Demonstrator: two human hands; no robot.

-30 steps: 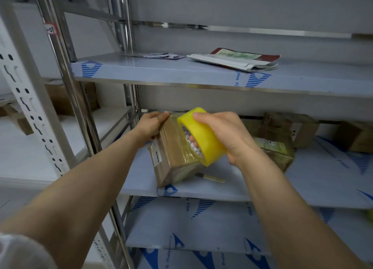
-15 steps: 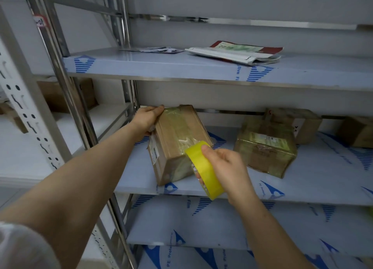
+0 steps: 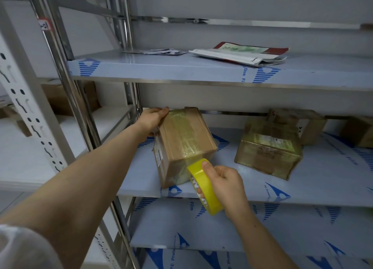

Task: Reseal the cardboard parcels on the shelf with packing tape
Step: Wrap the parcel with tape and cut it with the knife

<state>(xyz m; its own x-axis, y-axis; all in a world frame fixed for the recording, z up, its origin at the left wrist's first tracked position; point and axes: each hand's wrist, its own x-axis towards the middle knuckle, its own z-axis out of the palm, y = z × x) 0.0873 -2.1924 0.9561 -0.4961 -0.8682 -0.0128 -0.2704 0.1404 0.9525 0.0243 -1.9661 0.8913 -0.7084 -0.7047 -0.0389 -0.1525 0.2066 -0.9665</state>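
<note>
Head view, centre of frame: why is the left hand (image 3: pixel 154 118) up on that brown cardboard parcel (image 3: pixel 183 143)?

— To brace it, I'd say. Its fingers are hooked over the far top edge, holding the box steady at the front lip of the pale blue film-covered middle shelf (image 3: pixel 262 190).

— And the right hand (image 3: pixel 224 180), just below it?

— It grips the yellow roll of packing tape (image 3: pixel 203 188), thumb on the outer rim, fingers curled through the core. A clear strip runs from the roll up over the near edge and along the top face. My guess is the roll is held low to keep the strip taut.

— Anything inside the box?

— It's closed, so I can't tell. The glossy tape-wrapped labelled carton (image 3: pixel 268 149), right of centre, is shut too, as is the brown box (image 3: pixel 298 123) behind it. On the upper shelf there's only a flat red-and-green printed pouch (image 3: pixel 240 53) and some loose papers.
</note>
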